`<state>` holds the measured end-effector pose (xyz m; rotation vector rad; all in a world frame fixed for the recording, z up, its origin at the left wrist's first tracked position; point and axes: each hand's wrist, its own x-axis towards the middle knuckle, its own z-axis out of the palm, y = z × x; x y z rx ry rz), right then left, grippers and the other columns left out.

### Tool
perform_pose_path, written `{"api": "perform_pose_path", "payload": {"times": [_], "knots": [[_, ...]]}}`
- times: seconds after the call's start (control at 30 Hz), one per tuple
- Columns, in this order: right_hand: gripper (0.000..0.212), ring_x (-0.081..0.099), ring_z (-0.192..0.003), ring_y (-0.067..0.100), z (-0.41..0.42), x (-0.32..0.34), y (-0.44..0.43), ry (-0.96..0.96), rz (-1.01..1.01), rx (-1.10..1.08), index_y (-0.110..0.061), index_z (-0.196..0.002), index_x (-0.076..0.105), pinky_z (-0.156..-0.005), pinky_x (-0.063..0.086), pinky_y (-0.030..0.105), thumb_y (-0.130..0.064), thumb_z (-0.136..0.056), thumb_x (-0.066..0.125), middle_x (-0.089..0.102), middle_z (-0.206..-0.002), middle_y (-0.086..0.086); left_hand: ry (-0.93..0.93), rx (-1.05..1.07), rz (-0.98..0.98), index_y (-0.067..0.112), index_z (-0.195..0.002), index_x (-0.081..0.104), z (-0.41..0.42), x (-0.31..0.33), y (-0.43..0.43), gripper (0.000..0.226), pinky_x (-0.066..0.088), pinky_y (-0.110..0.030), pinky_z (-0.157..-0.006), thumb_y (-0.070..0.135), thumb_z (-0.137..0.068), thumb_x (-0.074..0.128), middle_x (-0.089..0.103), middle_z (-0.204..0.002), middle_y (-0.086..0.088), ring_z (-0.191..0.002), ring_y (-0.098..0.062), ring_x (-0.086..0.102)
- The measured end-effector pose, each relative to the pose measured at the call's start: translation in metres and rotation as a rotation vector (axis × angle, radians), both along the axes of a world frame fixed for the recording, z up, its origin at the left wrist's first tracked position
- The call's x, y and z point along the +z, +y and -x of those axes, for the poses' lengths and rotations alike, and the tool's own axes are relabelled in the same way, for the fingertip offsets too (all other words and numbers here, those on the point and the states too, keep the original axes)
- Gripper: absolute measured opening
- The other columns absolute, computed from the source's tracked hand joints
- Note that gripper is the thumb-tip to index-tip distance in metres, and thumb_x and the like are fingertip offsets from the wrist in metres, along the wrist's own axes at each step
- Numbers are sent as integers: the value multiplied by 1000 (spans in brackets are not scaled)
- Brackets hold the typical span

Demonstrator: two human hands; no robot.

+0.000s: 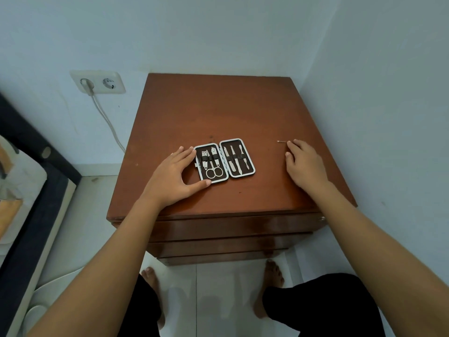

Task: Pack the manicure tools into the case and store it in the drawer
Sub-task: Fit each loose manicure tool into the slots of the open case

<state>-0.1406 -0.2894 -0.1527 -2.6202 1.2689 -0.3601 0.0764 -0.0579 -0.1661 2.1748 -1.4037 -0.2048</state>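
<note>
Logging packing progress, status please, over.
Left hand open, steadying the open case. Right hand open, fingertips at a loose thin tool on the cabinet top. Drawers shut. Nothing in the way.

One open case (pixel 224 159), perhaps six tools strapped inside, one loose tool (pixel 281 141), two hands, one cabinet (pixel 218 113)

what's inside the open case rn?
Open case: scissors and two clippers in the left half, three slim tools in the right. Elastic bands cover their middles; left hand hides the left edge.

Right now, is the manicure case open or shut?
Open: the case lies spread flat on the nightstand, both halves showing tools under their straps.
</note>
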Motion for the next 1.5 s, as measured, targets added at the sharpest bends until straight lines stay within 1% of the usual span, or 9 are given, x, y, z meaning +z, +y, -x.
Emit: {"api": "perform_pose_path", "payload": {"times": [0.17,0.33,0.5,0.67,0.9,1.1,1.3,1.4,1.5], "knots": [[28,49,-110,29,11,-5,28,-153,89,13,-9,-117,59,-89,41,43,-18,-93,47,58,-117,10,8,4,-13,20,-145,31,1,0,0,103,11,-28,-114,78,-62,46,27,-153,7,-143,-9,14],[15,53,-99,26,14,0,27,-280,-58,-6,-9,-100,63,-87,47,44,-15,-87,57,58,-103,9,5,7,-21,20,-146,30,1,1,1,103,11,-28,-113,78,-62,45,26,-154,7,-143,-9,14],[14,51,-83,15,10,5,16,-347,-190,-112,-8,-94,64,-77,40,24,-18,-84,65,57,-101,11,-5,6,-24,20,-146,30,1,1,0,102,11,-29,-113,78,-63,46,26,-154,7,-143,-9,14],[10,56,-91,27,-2,9,12,-255,-237,-180,-12,-84,66,-88,46,41,-20,-86,61,55,-94,10,-3,4,-19,20,-145,30,1,0,0,103,10,-29,-114,78,-62,45,27,-154,6,-143,-9,14],[21,45,-113,38,-10,10,28,-70,-211,-174,-5,-101,59,-97,38,46,-17,-95,43,52,-117,20,3,1,4,19,-145,32,0,-2,1,103,14,-32,-116,78,-62,47,29,-153,5,-143,-10,16],[10,52,-82,17,-20,14,66,-430,-374,2,-6,-89,62,-68,35,22,-8,-89,52,58,-86,3,-2,-4,-11,19,-145,30,0,0,0,103,11,-28,-114,78,-62,46,27,-154,5,-143,-10,15],[10,51,-69,15,-30,6,85,-403,-310,90,-12,-87,67,-59,36,5,-10,-86,57,62,-82,10,-5,-2,-9,19,-145,30,0,0,0,102,11,-29,-115,77,-63,47,28,-153,5,-143,-10,15],[11,51,-67,15,-31,4,88,-400,-276,75,-13,-86,68,-59,36,9,-10,-86,58,62,-82,13,-3,-2,-14,19,-145,30,0,0,0,103,12,-30,-115,78,-62,45,27,-154,5,-143,-10,15],[12,52,-67,17,-33,5,90,-389,-244,59,-13,-86,69,-64,45,27,-11,-86,58,59,-79,10,-5,-2,-19,19,-146,30,1,0,0,103,11,-29,-114,78,-62,44,27,-154,5,-143,-10,15]]}}
